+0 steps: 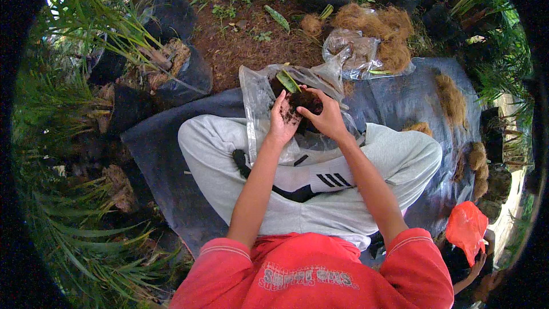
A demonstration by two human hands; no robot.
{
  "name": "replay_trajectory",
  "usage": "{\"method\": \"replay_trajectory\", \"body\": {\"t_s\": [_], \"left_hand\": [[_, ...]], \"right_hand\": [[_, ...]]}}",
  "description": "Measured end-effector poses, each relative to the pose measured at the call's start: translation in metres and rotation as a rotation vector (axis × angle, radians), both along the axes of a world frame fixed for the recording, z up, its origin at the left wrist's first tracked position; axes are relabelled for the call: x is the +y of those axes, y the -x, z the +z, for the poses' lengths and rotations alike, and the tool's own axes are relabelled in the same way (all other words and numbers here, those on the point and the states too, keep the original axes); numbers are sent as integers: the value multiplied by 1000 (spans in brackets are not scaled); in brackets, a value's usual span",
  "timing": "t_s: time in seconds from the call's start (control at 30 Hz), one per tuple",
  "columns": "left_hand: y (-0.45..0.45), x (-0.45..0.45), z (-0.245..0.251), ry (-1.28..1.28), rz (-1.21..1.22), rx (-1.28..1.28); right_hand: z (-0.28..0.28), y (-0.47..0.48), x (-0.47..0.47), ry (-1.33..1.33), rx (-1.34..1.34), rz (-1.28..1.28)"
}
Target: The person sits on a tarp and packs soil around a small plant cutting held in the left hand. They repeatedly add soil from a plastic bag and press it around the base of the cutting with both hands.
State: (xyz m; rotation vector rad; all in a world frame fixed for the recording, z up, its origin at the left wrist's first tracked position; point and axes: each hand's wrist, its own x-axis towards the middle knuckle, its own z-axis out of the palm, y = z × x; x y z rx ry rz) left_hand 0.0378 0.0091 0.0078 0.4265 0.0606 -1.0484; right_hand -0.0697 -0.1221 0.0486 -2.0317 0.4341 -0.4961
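My left hand (285, 122) is turned palm up, with dark potting soil (306, 102) on its palm and fingers. Over the same clump curls my right hand (328, 116), its thumb pressing the soil from the near side. A green leaf cutting (288, 81) with pale edges sticks out of the soil at the fingertips; its lower end is hidden. Under both hands lies a clear plastic bag (254, 107), spread across my crossed legs, with more dark soil inside.
A black plastic sheet (206, 105) lies beneath me. Coconut fibre (392, 38) and another clear bag (349, 49) lie ahead to the right. A cut leaf (278, 19) rests on bare ground. Potted palms (165, 62) line the left. A person's hand (476, 266) is beside a red plastic bag (467, 227).
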Motion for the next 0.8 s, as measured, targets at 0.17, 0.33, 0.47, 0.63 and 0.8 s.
{"method": "replay_trajectory", "body": {"t_s": [0.17,0.33,0.47,0.63,0.8], "left_hand": [[4,7,0,-51,-69,34],[6,13,0,-350,-53,-38],[3,15,6,-297,-15,58],[0,22,20,-320,3,286],[1,26,28,-266,-1,328]], "right_hand": [[-17,-3,-8,-110,82,-44],[-44,0,-20,-297,153,-58],[-62,-2,-30,-434,182,-87],[-63,-3,-34,-461,97,-130],[-57,0,-35,-588,81,-107]]}}
